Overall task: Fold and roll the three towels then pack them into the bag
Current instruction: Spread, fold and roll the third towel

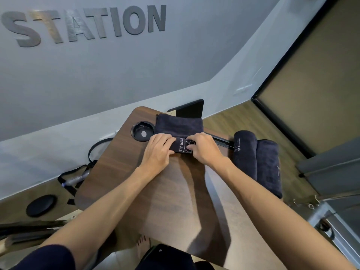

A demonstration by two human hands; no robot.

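hands [181, 148] gripping half-rolled towel [179, 126], wooden table [136, 182]

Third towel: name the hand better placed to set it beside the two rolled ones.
Right. The right hand already grips the third towel and lies nearer the two rolled towels at the table's right edge. The left hand would probably have to cross over.
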